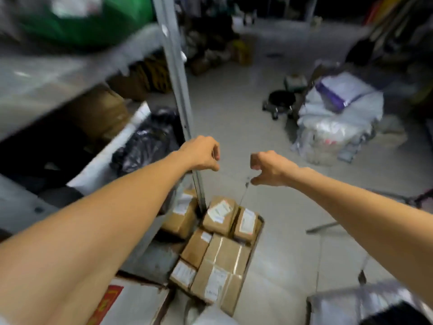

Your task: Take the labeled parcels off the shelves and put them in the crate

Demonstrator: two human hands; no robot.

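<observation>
Several brown cardboard parcels with white labels lie packed in the crate (260,225) on the floor, among them a labeled parcel (220,214) at its far end and a larger taped parcel (222,266) nearer me. Another labeled parcel (181,214) sits left of the shelf post (178,78), low on the shelving. My left hand (203,153) and my right hand (269,168) hover side by side above the crate. Both have loosely curled fingers and hold nothing that I can make out. The view is blurred.
Grey metal shelves (35,85) fill the left, with brown boxes and a black plastic bag (150,139) below. White sacks (337,118) are piled at right beside a black wheeled dolly (280,100). A white box with red print (131,303) lies by the crate.
</observation>
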